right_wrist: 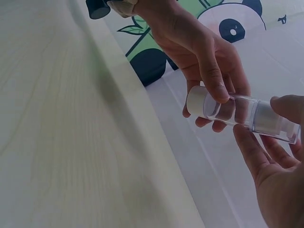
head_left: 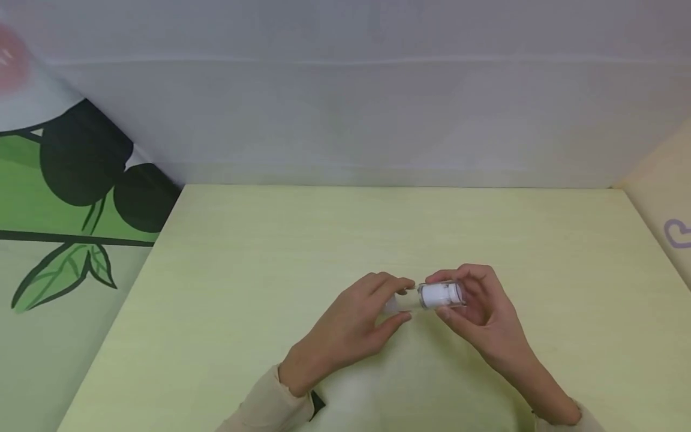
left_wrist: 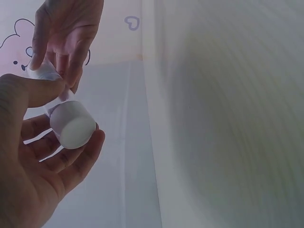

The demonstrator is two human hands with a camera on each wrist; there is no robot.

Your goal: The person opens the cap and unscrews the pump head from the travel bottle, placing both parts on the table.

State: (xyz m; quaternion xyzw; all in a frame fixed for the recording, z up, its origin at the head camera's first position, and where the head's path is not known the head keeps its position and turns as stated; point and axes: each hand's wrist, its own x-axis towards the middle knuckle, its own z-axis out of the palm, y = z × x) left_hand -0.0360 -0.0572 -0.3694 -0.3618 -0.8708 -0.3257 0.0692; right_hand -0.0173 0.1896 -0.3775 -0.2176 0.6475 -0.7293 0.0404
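Note:
A small clear cylindrical bottle (head_left: pixel 408 301) is held lying sideways between both hands above the table. One end is a plain white base (left_wrist: pixel 78 128); at the other, a clear cap (right_wrist: pixel 289 130) covers a white inner part. My left hand (head_left: pixel 353 321) grips the bottle near its white end, thumb on one side and fingers on the other. From the right, my right hand (head_left: pixel 491 318) holds the clear-capped end between thumb and fingers. The see-through body (right_wrist: pixel 242 111) shows between the two hands in the right wrist view.
The pale wood-grain table (head_left: pixel 259 252) spreads under both hands. A plain light wall panel (head_left: pixel 345 120) rises at its back edge. On the left stands a panel with a green leaf drawing (head_left: pixel 65 273), and on the right one with a purple heart outline (head_left: pixel 677 234).

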